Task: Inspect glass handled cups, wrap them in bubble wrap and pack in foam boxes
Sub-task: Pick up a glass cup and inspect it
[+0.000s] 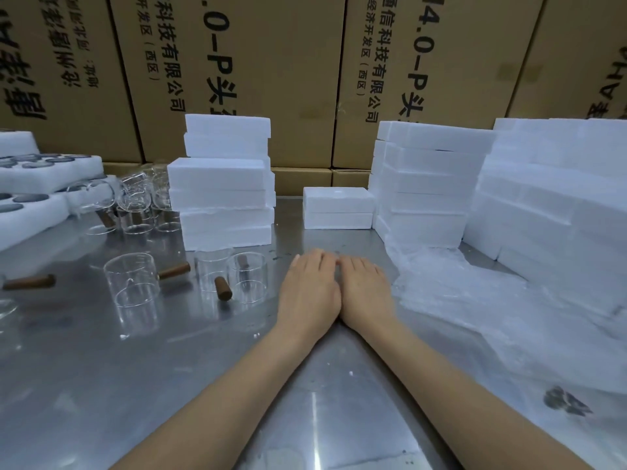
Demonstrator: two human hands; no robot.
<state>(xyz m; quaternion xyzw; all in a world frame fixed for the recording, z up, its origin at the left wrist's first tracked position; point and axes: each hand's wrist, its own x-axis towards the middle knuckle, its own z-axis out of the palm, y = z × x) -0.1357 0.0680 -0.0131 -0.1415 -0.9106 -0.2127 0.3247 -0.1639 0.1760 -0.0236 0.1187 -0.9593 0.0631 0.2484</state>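
My left hand and my right hand lie flat, palms down and side by side, on the steel table; neither holds anything. Just left of them stand clear glass cups with brown wooden handles: one large cup and two smaller ones. More glass cups cluster at the back left. A sheet of bubble wrap is spread on the table to the right of my hands. White foam boxes are stacked behind: one pile centre-left, a low pair straight ahead, taller piles on the right.
Foam trays with round dark holes sit at the far left. A loose wooden handle lies at the left edge. Printed cardboard cartons wall off the back. A dark crumpled scrap lies on the wrap at the lower right.
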